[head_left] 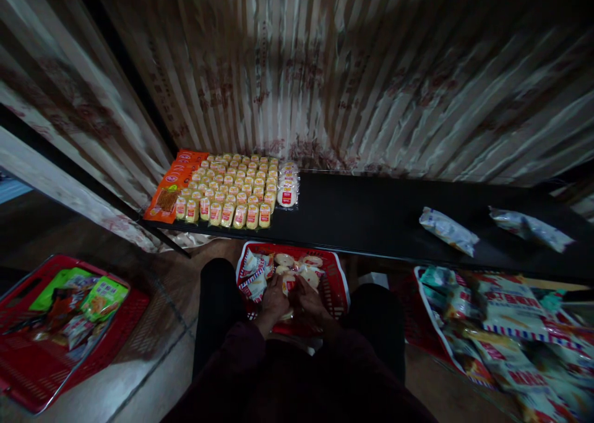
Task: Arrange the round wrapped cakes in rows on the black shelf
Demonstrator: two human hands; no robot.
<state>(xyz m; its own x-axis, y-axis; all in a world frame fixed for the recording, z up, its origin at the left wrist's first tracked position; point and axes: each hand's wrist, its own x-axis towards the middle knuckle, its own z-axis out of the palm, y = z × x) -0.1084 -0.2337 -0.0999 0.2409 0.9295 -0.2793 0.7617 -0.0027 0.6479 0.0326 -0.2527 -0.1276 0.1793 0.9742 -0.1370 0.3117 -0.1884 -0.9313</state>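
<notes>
In the head view, a red basket (342, 281) with a white rim stands between my knees, holding several clear-wrapped round rice crackers (284, 260) and some blue-and-white striped snack packets (254, 286). My left hand (275, 299) reaches into it, its fingers closed at the left side of a wrapped rice cracker with a red label (288, 283). On the other side of that pack, my right hand (312, 299) has its fingers closed against it. Shadow and the hands hide part of the pack and the fingertips.
A black shelf (352, 216) carries rows of small wrapped cakes (232, 188), an orange snack bag (169, 188), a column of round crackers (288, 185) and two silvery packets (449, 230). Red baskets of snacks stand left (134, 315) and right (424, 324). A striped curtain (301, 70) hangs behind.
</notes>
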